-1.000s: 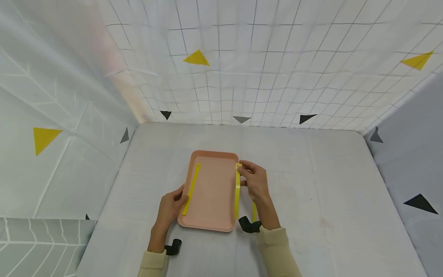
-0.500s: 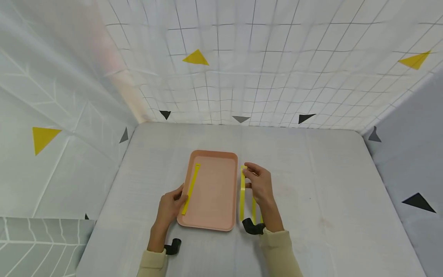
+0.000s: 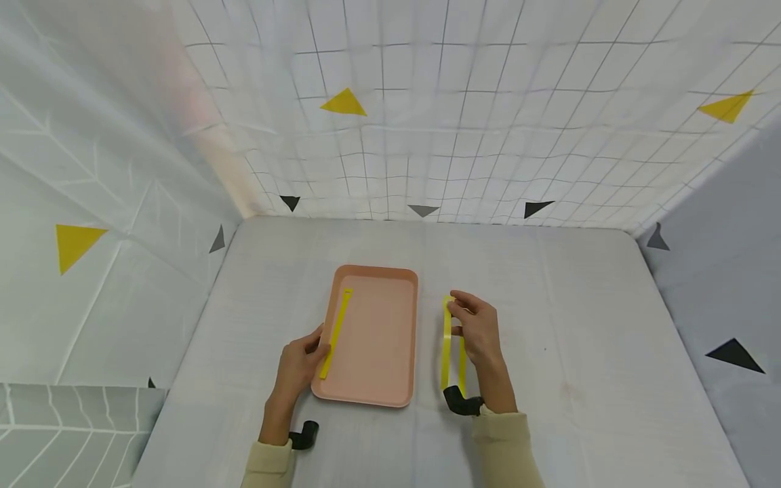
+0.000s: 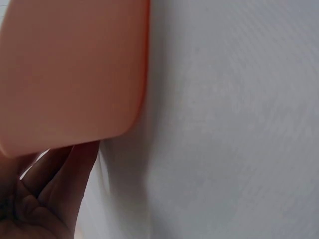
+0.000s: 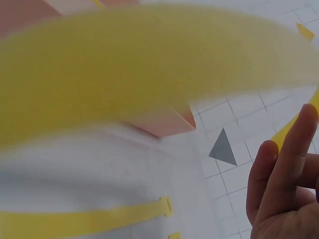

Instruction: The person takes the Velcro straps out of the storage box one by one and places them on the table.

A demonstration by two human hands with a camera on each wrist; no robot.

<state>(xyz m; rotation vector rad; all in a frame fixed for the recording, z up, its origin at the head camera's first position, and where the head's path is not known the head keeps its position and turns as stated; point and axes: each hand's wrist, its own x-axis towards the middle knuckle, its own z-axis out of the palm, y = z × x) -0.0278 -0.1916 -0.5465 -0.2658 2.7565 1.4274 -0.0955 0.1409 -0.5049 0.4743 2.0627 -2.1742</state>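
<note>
A pink tray (image 3: 372, 339) lies lengthwise on the white surface. My left hand (image 3: 297, 368) grips its left edge, thumb over the rim and fingers below; in the left wrist view the fingers (image 4: 65, 179) reach under the tray's edge. One yellow strap (image 3: 342, 318) with a slotted end lies inside the tray along its left side, close to my left thumb. To the right of the tray, my right hand (image 3: 478, 332) pinches a second yellow strap (image 3: 447, 346) by its far end. That strap bows, blurred, across the right wrist view.
Another yellow strap (image 5: 84, 220) with a slotted end lies on the surface below my right hand, and the tip of a further yellow piece (image 5: 174, 236) shows beside it. A black wrist mount (image 3: 462, 401) sits on my right wrist. White patterned sheets (image 3: 427, 135) enclose the surface.
My right hand has moved right, carrying the pinched strap from the tray's right edge to beyond it. The left hand, the tray and the strap in it stay put.
</note>
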